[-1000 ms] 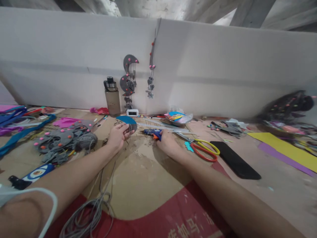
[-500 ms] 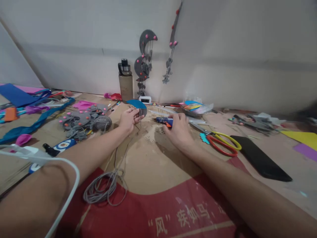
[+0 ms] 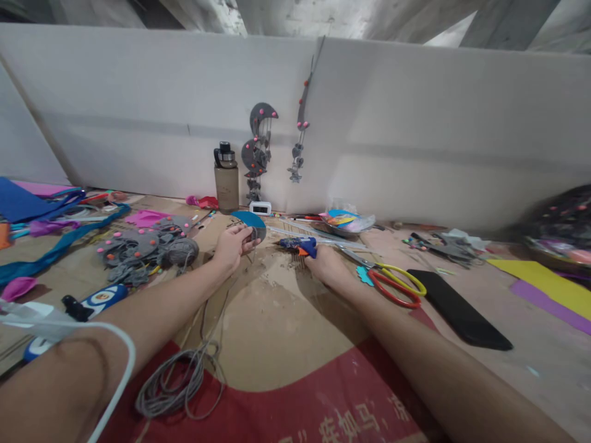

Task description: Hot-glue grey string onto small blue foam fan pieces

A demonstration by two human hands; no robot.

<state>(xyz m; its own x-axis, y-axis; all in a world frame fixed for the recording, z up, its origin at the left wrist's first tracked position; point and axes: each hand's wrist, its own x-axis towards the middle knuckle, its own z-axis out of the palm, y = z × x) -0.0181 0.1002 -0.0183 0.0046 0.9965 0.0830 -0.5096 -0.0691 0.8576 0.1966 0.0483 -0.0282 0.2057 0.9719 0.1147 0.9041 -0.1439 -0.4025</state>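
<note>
My left hand (image 3: 233,243) is closed on a round felt piece (image 3: 252,224), blue on one half and grey on the other, held just above the cardboard floor. A grey cord (image 3: 178,384) runs from it down to a loose coil near my left forearm. My right hand (image 3: 323,261) grips a blue hot glue gun (image 3: 299,245) with an orange trigger, its nozzle pointing left toward the felt piece. The two hands are a short way apart.
Red and yellow scissors (image 3: 392,284) and a black phone (image 3: 459,307) lie right of my right hand. Grey felt cut-outs with pink dots (image 3: 138,249) lie left. A bottle (image 3: 226,181), a small clock (image 3: 260,208) and hanging felt moons (image 3: 258,141) stand by the wall.
My right hand has closed round the glue gun and lifted it slightly. The head has tilted up, so the wall top shows again. My left hand still holds the felt piece.
</note>
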